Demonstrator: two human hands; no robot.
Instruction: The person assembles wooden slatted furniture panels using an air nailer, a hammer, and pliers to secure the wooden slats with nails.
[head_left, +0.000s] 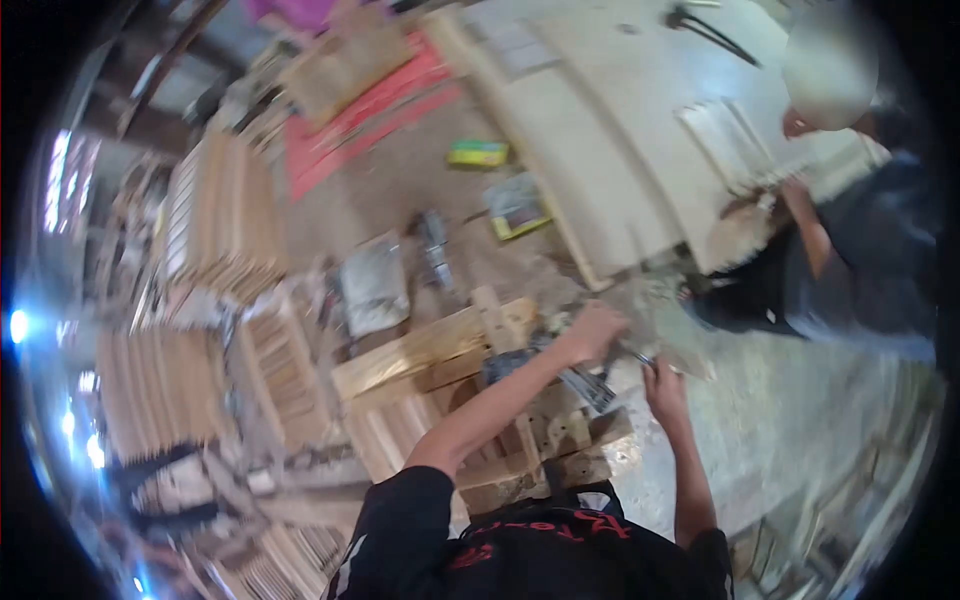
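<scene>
My left hand [598,332] is closed, reaching out over the far right corner of a low wooden workbench [500,470]. To its right my right hand [665,388] is also closed, gripping a thin metal tool [638,354] that points toward the left hand. Blur hides the tool's exact kind. Whether the left hand holds the tool's other end or something else cannot be seen. Below my left forearm lies a dark grey metal piece [588,388] with a slotted end, among wooden blocks on the bench.
Stacks of wooden slats [225,215] stand at the left. On the floor are a grey package [375,285], a metal tool [435,245] and a yellow-green box [478,153]. Another person [850,240] works at the right beside large pale boards [600,150] bearing a hammer [710,35].
</scene>
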